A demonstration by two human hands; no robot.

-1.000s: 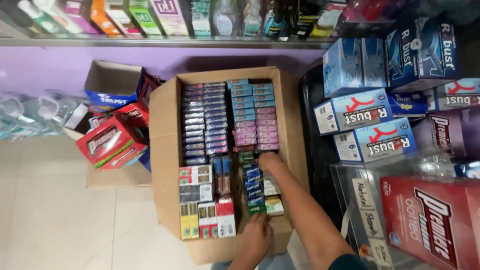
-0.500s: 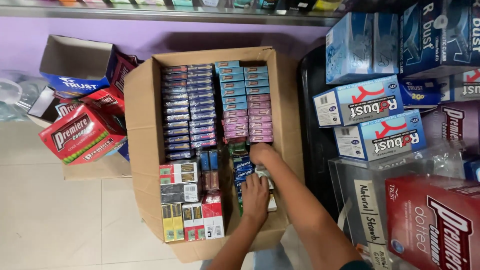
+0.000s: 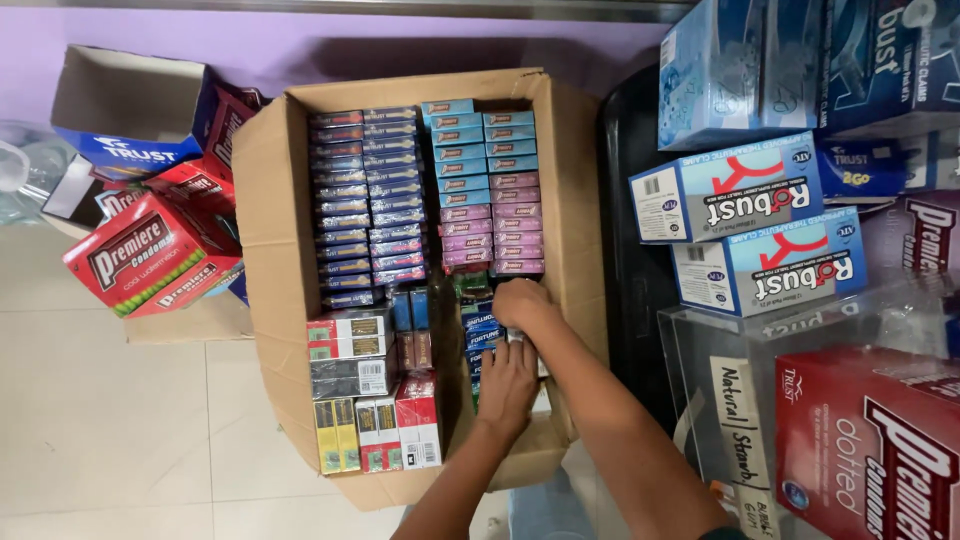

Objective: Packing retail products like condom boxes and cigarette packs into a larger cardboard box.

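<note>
An open cardboard box (image 3: 268, 230) stands on the floor, packed with rows of small packs: dark blue ones (image 3: 365, 195) at the left, light blue and pink ones (image 3: 490, 190) at the right, mixed red, yellow and green ones (image 3: 375, 395) near me. Both hands are inside its near right corner. My right hand (image 3: 522, 305) closes over a stack of blue and green packs (image 3: 480, 330) just below the pink rows. My left hand (image 3: 508, 385) presses flat on the same stack from the near side. What lies under the hands is hidden.
Red cartons (image 3: 150, 255) and an open blue carton (image 3: 120, 110) lie left of the box. Stacked blue-and-white cartons (image 3: 745, 225) and a clear bin (image 3: 800, 400) with red cartons (image 3: 870, 440) crowd the right. Purple wall behind, tiled floor (image 3: 100, 420) at the left.
My left hand moved from the box's near edge up onto the stack beside my right hand. The view has tilted down and come closer to the box.
</note>
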